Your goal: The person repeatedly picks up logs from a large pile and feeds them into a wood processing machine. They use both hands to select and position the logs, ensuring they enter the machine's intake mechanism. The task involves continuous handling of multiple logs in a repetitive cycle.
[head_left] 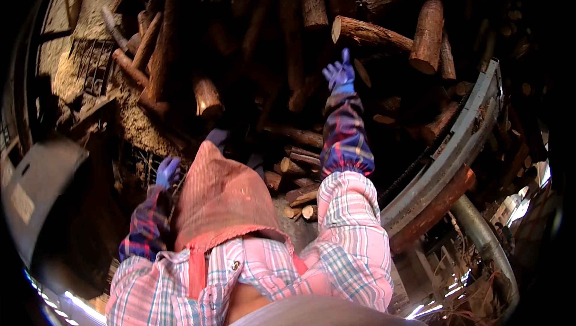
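Observation:
My right hand [339, 75], in a purple-blue glove, reaches forward over the dark log pile with its fingers spread and nothing in them. Just beyond it lies a brown log [375, 33], its pale cut end facing left. A round cut log end [362, 72] shows right beside the fingers; I cannot tell whether they touch. My left hand [168, 173], gloved alike, hangs low at the left next to my reddish apron [219, 197]. Its fingers are loosely extended and seem to hold nothing. Dark plaid sleeve covers reach up both forearms.
A thick upright log [428, 36] stands at the far right. Short logs [300, 176] are stacked near my feet. To the right curves a grey metal rail [444, 152]; a metal panel [42, 188] stands at the left. Sawdust [144, 125] covers ground at the left.

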Available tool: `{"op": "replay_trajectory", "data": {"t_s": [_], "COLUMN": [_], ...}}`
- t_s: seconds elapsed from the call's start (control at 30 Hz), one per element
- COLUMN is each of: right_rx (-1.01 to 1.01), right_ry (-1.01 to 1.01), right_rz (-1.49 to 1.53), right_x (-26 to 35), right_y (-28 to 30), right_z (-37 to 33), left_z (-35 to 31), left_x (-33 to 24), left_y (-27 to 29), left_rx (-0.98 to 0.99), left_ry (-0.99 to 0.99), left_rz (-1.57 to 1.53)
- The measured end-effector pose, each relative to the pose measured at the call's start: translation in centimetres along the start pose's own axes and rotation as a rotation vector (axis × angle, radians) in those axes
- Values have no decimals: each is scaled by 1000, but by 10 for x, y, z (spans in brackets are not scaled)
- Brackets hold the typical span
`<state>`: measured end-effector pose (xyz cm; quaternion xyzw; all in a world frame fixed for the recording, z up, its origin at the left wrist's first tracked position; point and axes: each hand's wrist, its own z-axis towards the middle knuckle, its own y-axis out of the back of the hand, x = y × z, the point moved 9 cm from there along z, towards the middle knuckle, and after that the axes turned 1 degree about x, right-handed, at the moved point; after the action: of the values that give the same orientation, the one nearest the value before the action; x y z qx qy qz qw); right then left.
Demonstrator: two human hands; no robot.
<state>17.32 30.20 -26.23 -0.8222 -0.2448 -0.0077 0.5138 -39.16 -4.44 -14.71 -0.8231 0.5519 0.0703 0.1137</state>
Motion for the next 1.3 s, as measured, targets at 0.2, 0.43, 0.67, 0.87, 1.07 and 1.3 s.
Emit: {"op": "replay_trajectory", "data": {"t_s": [0.2, 0.43, 0.67, 0.87, 1.07, 1.3], "right_rx": [-540, -486, -564, -689, -505, -458], "right_ry": [435, 596, 266, -200, -207, 455], "right_rz": [-150, -104, -201, -79, 7, -314], "right_x": [36, 46, -28, -153, -219, -47], "right_y": [-21, -9, -29, -117, -125, -109], "right_z": [97, 74, -169, -399, -498, -512], "left_z": [12, 60, 118, 98, 11, -206], "left_x": [26, -10, -117, 54, 145, 33], "left_y": [66, 49, -251, -459, -415, -678], "left_rx": [-126, -86, 323, 938, 610, 1176], "left_ry": [188, 191, -292, 306, 311, -458], "left_rz": [-154, -19, 705, 55, 115, 407]}}
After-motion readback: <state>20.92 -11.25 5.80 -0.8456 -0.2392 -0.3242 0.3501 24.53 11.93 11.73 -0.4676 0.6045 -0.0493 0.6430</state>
